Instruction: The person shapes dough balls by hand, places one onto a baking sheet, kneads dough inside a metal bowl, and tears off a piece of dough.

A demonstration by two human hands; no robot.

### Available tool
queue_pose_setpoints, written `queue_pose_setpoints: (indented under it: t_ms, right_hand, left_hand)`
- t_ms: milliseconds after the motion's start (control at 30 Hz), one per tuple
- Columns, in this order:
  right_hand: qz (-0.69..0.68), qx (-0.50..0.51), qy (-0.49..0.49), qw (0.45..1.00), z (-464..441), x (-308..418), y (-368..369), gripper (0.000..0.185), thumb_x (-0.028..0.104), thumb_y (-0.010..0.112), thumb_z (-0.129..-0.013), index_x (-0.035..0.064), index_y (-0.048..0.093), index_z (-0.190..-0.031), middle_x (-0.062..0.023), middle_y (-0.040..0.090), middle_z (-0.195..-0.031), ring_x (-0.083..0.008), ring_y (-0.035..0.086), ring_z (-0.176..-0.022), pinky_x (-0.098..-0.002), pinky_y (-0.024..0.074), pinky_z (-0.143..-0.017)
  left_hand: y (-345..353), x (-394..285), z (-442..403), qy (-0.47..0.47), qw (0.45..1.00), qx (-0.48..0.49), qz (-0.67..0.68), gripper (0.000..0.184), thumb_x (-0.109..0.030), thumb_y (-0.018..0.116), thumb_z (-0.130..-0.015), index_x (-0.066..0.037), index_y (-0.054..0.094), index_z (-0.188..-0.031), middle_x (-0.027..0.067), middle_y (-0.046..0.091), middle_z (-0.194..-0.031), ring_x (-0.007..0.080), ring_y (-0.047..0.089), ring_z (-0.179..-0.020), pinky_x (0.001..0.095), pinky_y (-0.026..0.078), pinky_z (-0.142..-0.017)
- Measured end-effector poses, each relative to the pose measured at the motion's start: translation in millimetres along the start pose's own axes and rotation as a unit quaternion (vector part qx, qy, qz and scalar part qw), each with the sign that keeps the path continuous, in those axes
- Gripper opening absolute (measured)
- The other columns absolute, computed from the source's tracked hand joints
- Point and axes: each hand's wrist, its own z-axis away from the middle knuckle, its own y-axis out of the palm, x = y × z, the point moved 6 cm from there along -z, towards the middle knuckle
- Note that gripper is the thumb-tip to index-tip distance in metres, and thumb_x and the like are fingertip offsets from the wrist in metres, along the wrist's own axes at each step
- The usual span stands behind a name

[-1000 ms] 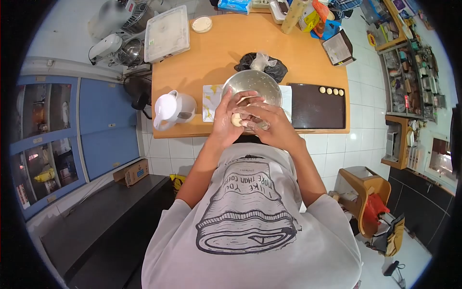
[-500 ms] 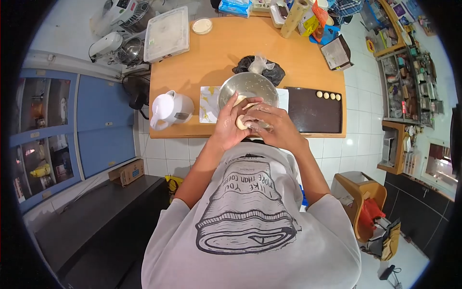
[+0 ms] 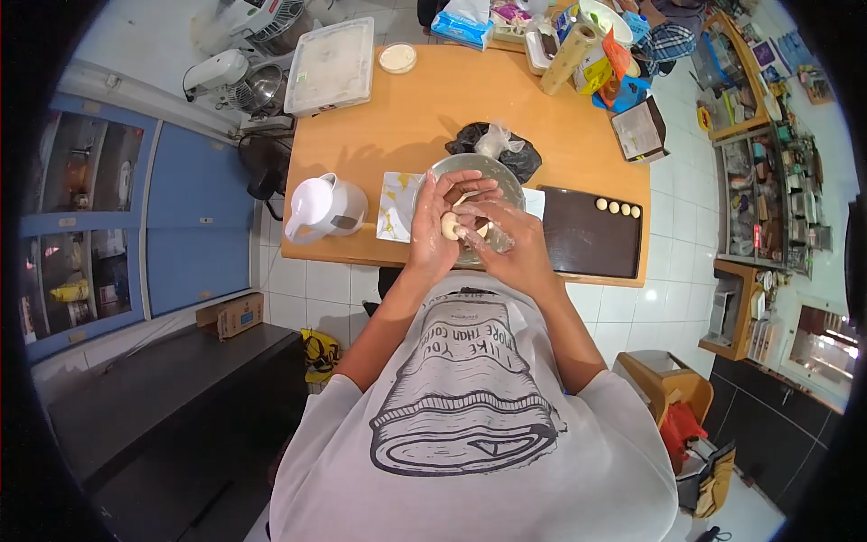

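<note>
Over the near rim of a steel mixing bowl [image 3: 519, 177], my left hand [image 3: 431, 237] cups a small pale piece of dough [image 3: 450, 226] between palm and thumb, its fingers loosely curled. My right hand [image 3: 517, 242] meets it from the right, thumb and fingertips pressed to the dough. Flour or dough crumbs whiten the fingers of both hands. The bowl's contents are mostly hidden behind the hands. To the right lies a dark baking tray [image 3: 587, 239], with several small dough balls [image 3: 614, 208] in a row at its far right corner.
On the wooden table [image 3: 406, 117] stand a white pitcher [image 3: 316, 208], a lidded plastic box [image 3: 332, 68], a small round tub [image 3: 397, 59] and a black plastic bag [image 3: 519, 161]. Packages and a tall roll [image 3: 569, 59] crowd the far right corner. A marble-patterned board [image 3: 395, 206] lies under the bowl.
The view has tilted and shifted slightly. My left fingers stand more upright and curl over, and the right thumb and fingers have shifted on the dough, which stays in the left palm.
</note>
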Motion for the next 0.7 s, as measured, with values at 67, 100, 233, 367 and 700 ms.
queue_pose_setpoints:
  t_ms: [67,100,233,367,700]
  right_hand:
    - [-0.054,0.017,-0.01,0.998,-2,-3,-1,0.03,0.002,0.081,-0.082,0.005,0.079,-0.111,-0.015,0.078,-0.107,-0.0314,0.076,-0.095,-0.0393,0.0595,-0.086]
    - [-0.052,0.031,-0.014,0.998,-4,-3,-3,0.031,0.002,0.081,-0.081,0.005,0.078,-0.111,-0.015,0.078,-0.108,-0.0315,0.076,-0.096,-0.0393,0.0595,-0.086]
    - [-0.028,0.088,-0.048,0.995,-10,-5,-10,0.03,0.004,0.08,-0.083,0.006,0.076,-0.113,-0.0159,0.075,-0.112,-0.0352,0.074,-0.099,-0.0429,0.0596,-0.086]
    - [0.0,0.126,-0.042,0.991,-7,-11,-7,0.03,0.005,0.078,-0.084,0.0062,0.073,-0.114,-0.0161,0.073,-0.116,-0.0386,0.071,-0.106,-0.0452,0.058,-0.09]
    - [0.013,0.117,-0.026,0.993,-5,-16,-2,0.028,0.002,0.079,-0.083,0.0048,0.075,-0.111,-0.0138,0.074,-0.111,-0.0358,0.073,-0.098,-0.0432,0.0586,-0.088]
  left_hand:
    - [2,0,0,-0.038,0.999,0.014,0.036,0.071,-0.062,0.027,-0.111,-0.003,0.055,-0.139,0.019,0.063,-0.137,0.0304,0.064,-0.126,0.0459,0.054,-0.106]
    - [2,0,0,-0.064,0.996,0.032,0.05,0.072,-0.063,0.028,-0.111,-0.003,0.055,-0.141,0.018,0.063,-0.136,0.0283,0.065,-0.124,0.0446,0.055,-0.104]
    - [-13,16,1,-0.168,0.983,0.044,0.056,0.072,-0.065,0.035,-0.11,-0.005,0.054,-0.145,0.0112,0.064,-0.131,0.0182,0.067,-0.109,0.0365,0.059,-0.09]
    - [-14,24,2,-0.203,0.978,0.0,0.046,0.068,-0.064,0.041,-0.109,-0.007,0.057,-0.142,0.0055,0.066,-0.124,0.0132,0.067,-0.099,0.0317,0.059,-0.079]
    - [-28,32,-3,-0.224,0.974,-0.01,0.032,0.068,-0.063,0.043,-0.108,-0.007,0.058,-0.143,0.0061,0.067,-0.125,0.0168,0.069,-0.099,0.0391,0.061,-0.082]
